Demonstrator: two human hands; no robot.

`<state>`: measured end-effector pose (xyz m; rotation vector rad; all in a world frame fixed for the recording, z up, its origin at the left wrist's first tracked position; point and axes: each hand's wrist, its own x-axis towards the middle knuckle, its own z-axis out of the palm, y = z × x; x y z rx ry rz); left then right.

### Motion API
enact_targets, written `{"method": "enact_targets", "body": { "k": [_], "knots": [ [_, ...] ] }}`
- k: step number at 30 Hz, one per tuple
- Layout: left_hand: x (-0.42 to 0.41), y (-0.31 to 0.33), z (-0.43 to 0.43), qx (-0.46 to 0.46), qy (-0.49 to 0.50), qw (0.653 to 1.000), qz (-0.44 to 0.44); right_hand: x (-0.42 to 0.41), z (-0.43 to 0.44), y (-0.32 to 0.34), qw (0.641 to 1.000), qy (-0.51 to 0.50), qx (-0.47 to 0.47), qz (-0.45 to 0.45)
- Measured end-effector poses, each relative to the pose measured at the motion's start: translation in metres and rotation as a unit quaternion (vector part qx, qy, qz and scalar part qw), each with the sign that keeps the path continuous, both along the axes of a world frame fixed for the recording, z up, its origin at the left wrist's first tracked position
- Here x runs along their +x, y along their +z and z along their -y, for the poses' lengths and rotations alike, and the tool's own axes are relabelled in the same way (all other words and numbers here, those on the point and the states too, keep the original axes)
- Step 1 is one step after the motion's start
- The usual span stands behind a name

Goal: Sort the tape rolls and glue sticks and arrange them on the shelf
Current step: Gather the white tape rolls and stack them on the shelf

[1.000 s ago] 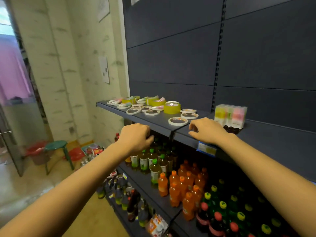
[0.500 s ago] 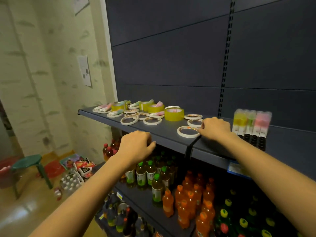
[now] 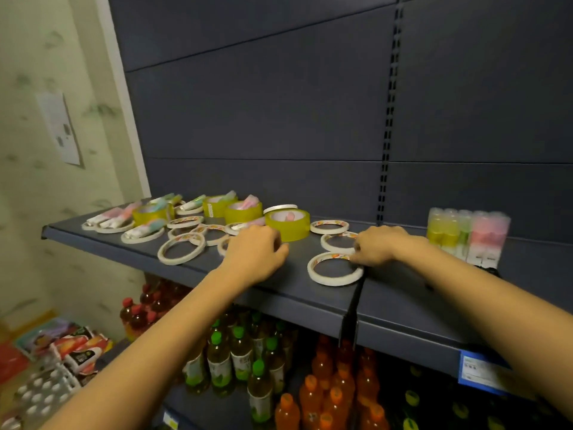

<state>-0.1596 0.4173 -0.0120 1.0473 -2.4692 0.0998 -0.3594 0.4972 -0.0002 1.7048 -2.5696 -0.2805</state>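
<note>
Our curled left hand [image 3: 254, 256] half-hides a thin white tape ring [image 3: 224, 246]; our curled right hand [image 3: 378, 246] touches the nearer white tape ring [image 3: 335, 269]. We can't see either grip. Both have climbed onto the dark grey metal shelf [image 3: 297, 294].

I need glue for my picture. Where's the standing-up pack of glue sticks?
Head view: the pack of glue sticks stands upright on the right part of the shelf, just right of the right hand.

Four wide yellow tape rolls [image 3: 286, 226] are standing on the shelf [image 3: 310, 302], and one white roll [image 3: 280, 208] is showing behind them. At least nine thin white tape rings [image 3: 335, 270] are lying flat, one partly hidden. One block of upright glue sticks [image 3: 468, 231] is standing at the right, too blurred to count. At least seven loose glue sticks [image 3: 108, 216] are lying among the rolls.
</note>
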Motion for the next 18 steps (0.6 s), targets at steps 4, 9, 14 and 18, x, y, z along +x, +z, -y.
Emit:
{"method": "enact_targets", "body": {
  "k": [4, 9, 14, 18],
  "knots": [
    [-0.045, -0.003, 0.023, 0.050, -0.031, 0.998, 0.010, -0.014, -0.019, 0.020, 0.996, -0.042, -0.048, -0.059],
    [-0.104, -0.015, 0.046, 0.107, -0.029, 0.992, 0.061, -0.030, -0.045, 0.030, 0.987, -0.135, -0.083, -0.034],
    [-0.128, -0.020, 0.069, 0.140, -0.050, 0.982, 0.121, -0.031, -0.057, 0.027, 0.973, -0.194, -0.111, -0.052],
    [-0.128, -0.005, 0.083, 0.206, -0.114, 0.960, 0.149, -0.025, -0.058, 0.023, 0.961, -0.229, -0.131, -0.079]
  ]
}}
